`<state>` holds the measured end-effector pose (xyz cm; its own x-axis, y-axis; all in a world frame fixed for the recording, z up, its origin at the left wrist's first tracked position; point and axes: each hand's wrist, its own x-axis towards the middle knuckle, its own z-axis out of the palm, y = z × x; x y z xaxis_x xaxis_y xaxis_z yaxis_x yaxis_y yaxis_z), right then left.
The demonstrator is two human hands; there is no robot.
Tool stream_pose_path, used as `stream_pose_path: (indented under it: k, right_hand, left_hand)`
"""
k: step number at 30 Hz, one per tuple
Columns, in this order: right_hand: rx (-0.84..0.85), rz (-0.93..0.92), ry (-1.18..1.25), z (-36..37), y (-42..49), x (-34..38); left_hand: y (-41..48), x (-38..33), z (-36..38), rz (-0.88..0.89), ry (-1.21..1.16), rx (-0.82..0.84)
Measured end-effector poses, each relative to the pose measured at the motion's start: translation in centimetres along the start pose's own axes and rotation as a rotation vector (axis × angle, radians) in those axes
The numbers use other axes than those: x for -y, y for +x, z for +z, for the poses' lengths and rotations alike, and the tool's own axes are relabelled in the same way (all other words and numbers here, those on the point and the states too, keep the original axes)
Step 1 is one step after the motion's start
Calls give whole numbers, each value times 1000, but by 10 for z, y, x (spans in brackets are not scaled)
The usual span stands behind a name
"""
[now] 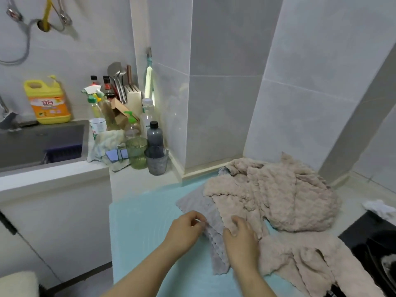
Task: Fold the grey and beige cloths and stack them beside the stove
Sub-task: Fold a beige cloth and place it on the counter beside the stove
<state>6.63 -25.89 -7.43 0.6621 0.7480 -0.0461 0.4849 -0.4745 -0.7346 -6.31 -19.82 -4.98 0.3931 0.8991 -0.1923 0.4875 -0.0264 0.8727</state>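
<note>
Blue mat [139,232] with crumpled beige cloths [289,196]; left hand [184,230], right hand [240,239] pinching grey cloth [199,204].

The beige cloths [278,196] hide much of the grey cloth [199,205]; the picture's right edge crops the stove [368,236].

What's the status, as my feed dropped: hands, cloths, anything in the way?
Left hand pinches grey cloth edge. Right hand at grey-beige overlap, grip unclear. Beige cloths heaped unfolded, partly covering the grey.
</note>
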Motion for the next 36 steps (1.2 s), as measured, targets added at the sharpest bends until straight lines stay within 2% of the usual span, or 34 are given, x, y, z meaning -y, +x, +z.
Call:
stream_pose_path:
  k: [6,13,17,19,22,26,30,36]
  right_hand:
    - [-207,218,-157,34,26,11]
    - [-482,392,-213,58,42,29]
    - [-768,400,-162,65,39,42]
    - [-886,312,-101,66,36,55]
    - [-986,157,19,69,29,80]
    - [-997,232,144,95,20,73]
    - [-948,294,146,133,9,54]
    - [-986,130,-9,147,-14,74]
  left_hand:
    - [84,5,-19,130,91,205]
    - [155,8,-49,323,182,449]
    - [169,4,-48,490,221,583]
    - [172,-1,-41,642,293,632]
    - [175,-4,-28,835,353,601]
    - [185,9,-18,931,263,532]
    - [196,39,-28,1015,164,456]
    - [192,72,-63,1097,129,458]
